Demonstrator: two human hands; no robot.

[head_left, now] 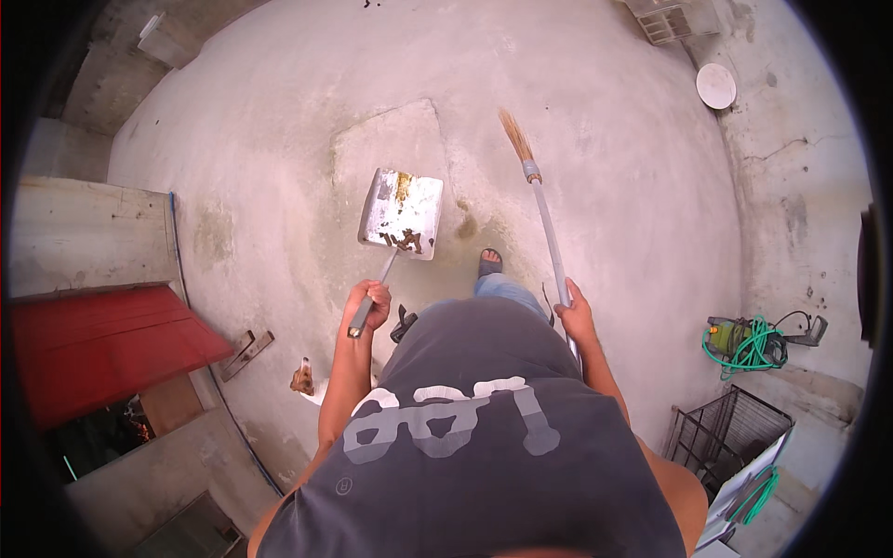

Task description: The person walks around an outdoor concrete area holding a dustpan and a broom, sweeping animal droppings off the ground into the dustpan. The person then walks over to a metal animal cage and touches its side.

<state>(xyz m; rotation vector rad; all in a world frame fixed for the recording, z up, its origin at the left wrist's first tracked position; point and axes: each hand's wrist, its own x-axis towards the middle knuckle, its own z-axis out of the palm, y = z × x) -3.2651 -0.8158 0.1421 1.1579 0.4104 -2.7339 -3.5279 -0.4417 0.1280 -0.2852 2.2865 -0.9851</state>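
My left hand (371, 303) is closed around the handle of a metal dustpan (409, 212), held out ahead of me on the left. Brown dirt clings to the pan's worn, shiny surface, mostly near its handle end and in a streak at the far edge. In my right hand (576, 311) is the long grey pole of a broom (517, 137). Its straw bristles point forward and slightly left, apart from the dustpan. Whether pan and bristles touch the floor is hard to tell. One sandalled foot (490, 260) shows between the two tools.
A dog (302, 377) is close by my left forearm, partly hidden. Wooden pieces (245, 355) lie near the left wall, below a red awning (112, 349). Along the right wall are a green machine with a coiled hose (744, 342) and a wire cage (730, 428). Damp stains mark the concrete floor (605, 121).
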